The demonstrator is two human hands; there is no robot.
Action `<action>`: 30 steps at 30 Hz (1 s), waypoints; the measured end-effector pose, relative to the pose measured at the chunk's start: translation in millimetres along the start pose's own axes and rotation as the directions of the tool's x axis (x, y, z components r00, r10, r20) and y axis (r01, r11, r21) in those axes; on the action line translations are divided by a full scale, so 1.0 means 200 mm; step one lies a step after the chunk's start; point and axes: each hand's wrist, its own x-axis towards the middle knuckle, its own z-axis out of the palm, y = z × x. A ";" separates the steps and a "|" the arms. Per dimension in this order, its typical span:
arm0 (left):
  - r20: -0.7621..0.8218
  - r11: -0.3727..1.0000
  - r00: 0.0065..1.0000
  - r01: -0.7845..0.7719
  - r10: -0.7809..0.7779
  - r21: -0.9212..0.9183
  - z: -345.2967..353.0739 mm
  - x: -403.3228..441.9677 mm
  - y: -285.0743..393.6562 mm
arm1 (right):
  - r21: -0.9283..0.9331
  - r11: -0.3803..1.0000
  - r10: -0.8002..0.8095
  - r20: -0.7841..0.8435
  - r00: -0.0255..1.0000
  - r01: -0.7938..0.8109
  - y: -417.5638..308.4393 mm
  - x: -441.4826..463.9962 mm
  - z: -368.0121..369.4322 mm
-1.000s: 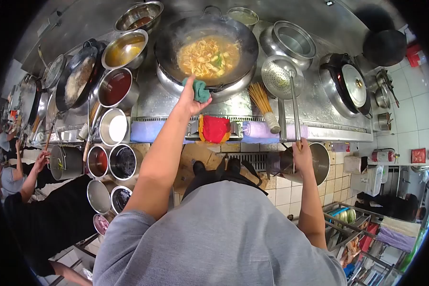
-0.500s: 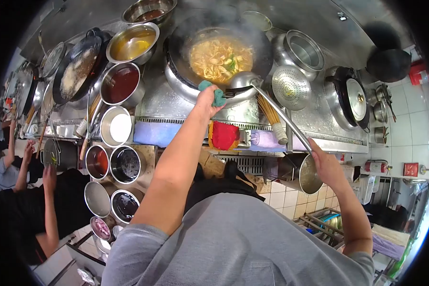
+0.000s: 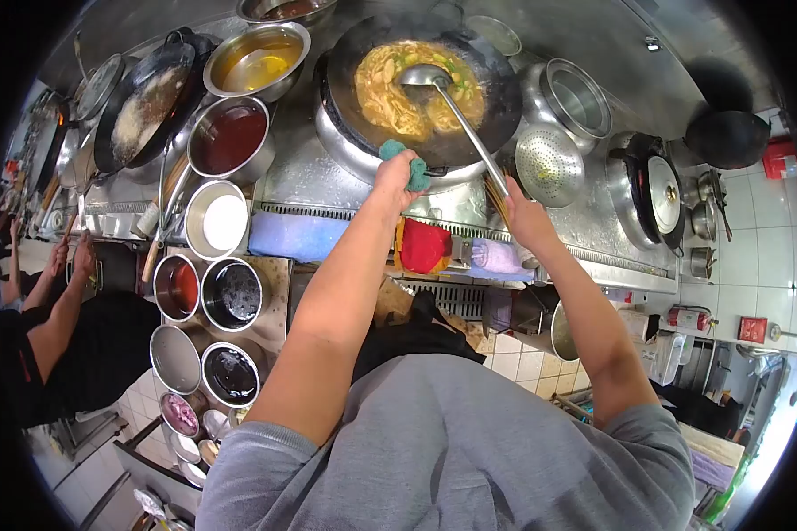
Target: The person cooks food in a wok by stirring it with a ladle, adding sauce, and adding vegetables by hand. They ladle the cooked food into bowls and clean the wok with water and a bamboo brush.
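My left hand (image 3: 397, 181) is closed around a green cloth (image 3: 400, 162) at the near handle of a large black wok (image 3: 496, 97). In the wok, a yellowish stew (image 3: 385, 93) with pale strips and green pieces sits in broth. My right hand (image 3: 530, 217) grips the long handle of a steel ladle (image 3: 465, 124). Its bowl is down in the stew near the wok's middle. A perforated skimmer (image 3: 549, 165) lies right of the wok, and a bamboo brush (image 3: 498, 199) is partly hidden behind my right hand.
Steel pots of dark red sauce (image 3: 228, 137) and white contents (image 3: 217, 221) stand left of the wok. Nearby is a bowl of yellow oil (image 3: 257, 66). A folded red cloth (image 3: 423, 246) lies on the front ledge. A co-worker's hands (image 3: 81, 257) are at far left.
The ladle bowl has moved from the wok's near rim forward into the stew. My right hand has come up and left. Less steam shows over the wok.
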 end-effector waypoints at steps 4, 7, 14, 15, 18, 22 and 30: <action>0.013 1.000 1.000 -0.013 0.013 -0.010 -0.01 0.04 -0.02 | 0.127 0.989 -0.052 -0.144 0.988 0.071 -0.03 0.17 -0.01; 0.027 1.000 0.999 -0.017 0.016 0.024 0.01 -0.03 0.00 | 0.336 0.929 -0.076 -0.232 0.970 0.153 -0.08 0.09 -0.19; 0.091 0.996 0.992 0.080 -0.083 0.035 -0.07 0.02 0.00 | 0.614 0.783 0.226 -0.133 0.965 -0.099 -0.06 -0.15 -0.18; 0.088 0.996 0.993 0.075 -0.078 0.041 -0.12 -0.01 0.03 | 0.621 0.778 0.226 -0.134 0.965 -0.096 -0.05 -0.12 -0.03; 0.368 0.964 0.895 0.266 -0.253 0.015 -0.25 -0.23 0.00 | 0.848 0.506 0.290 0.006 0.957 -0.159 -0.24 -0.21 0.18; 0.258 0.961 0.961 0.023 -0.097 0.277 -0.48 -0.58 -0.24 | 0.922 -0.055 0.044 0.385 0.922 -0.383 -0.38 -0.47 -0.06; -0.049 0.569 0.953 -0.137 0.299 0.811 -1.08 -0.90 -0.64 | 0.923 0.370 0.204 0.029 0.979 -0.105 -0.16 0.06 -0.01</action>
